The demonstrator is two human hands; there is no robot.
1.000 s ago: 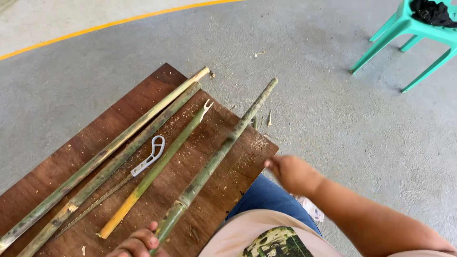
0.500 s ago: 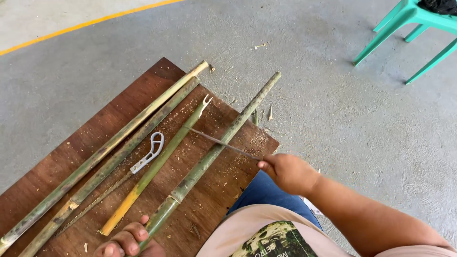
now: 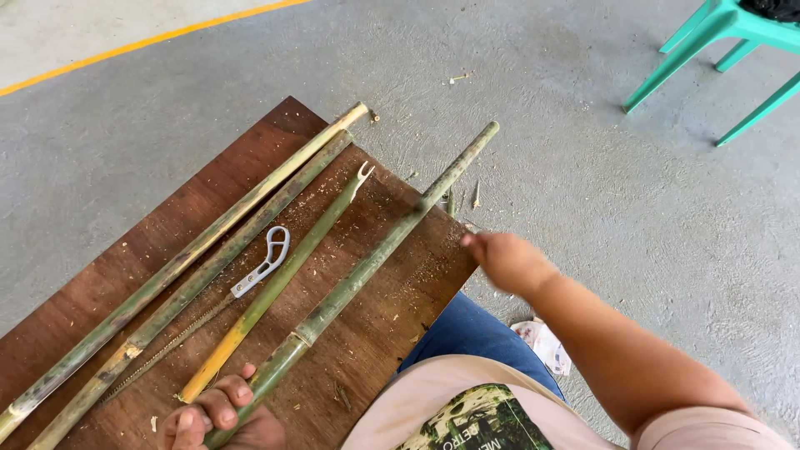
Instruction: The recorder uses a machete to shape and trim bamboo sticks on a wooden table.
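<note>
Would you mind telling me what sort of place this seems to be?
Probably an informal work area on a concrete floor: bamboo poles and a small saw lie on a wooden board dusted with shavings, and a green plastic chair stands nearby.

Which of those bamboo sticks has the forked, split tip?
The thin stick lying third from the left, green with a yellow lower end. The other three poles end in plain blunt cuts; the left hand grips the rightmost pole.

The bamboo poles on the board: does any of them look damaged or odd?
Yes. The short bamboo pole in the middle is split at its far end into a small fork, and its near end is yellow, not green. Sawdust and chips lie on the wooden board. The other poles look whole.
</note>
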